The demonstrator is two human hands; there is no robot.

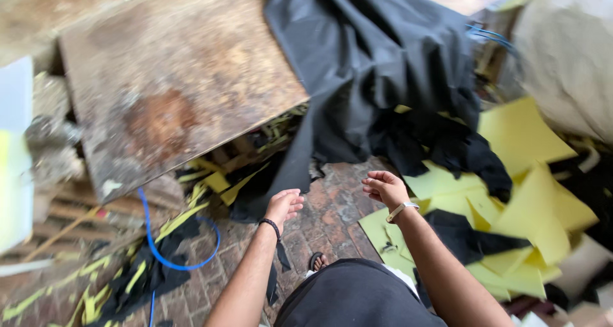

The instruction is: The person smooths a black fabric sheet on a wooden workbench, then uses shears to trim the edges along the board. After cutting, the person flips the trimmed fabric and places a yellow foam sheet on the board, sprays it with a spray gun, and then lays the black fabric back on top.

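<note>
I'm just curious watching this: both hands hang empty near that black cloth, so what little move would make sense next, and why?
Probably reach the left hand forward to the hanging edge of the black cloth. Both it and the right hand are empty and open, and the cloth droops off the worn board just ahead of them, nearer than the yellow sheets.

- Worn wooden tabletop (172, 78), stained brown, far left; black cloth (364, 52) draped over its right edge, hanging down to the floor.
- Brick floor (332, 215), bare in the near middle.
- Yellow foam sheets (523, 193) heaped on the right, black fabric scraps (447, 142) lying across them.
- Blue cable (167, 253) looped on the left, among yellow and black offcuts (96, 295).
</note>
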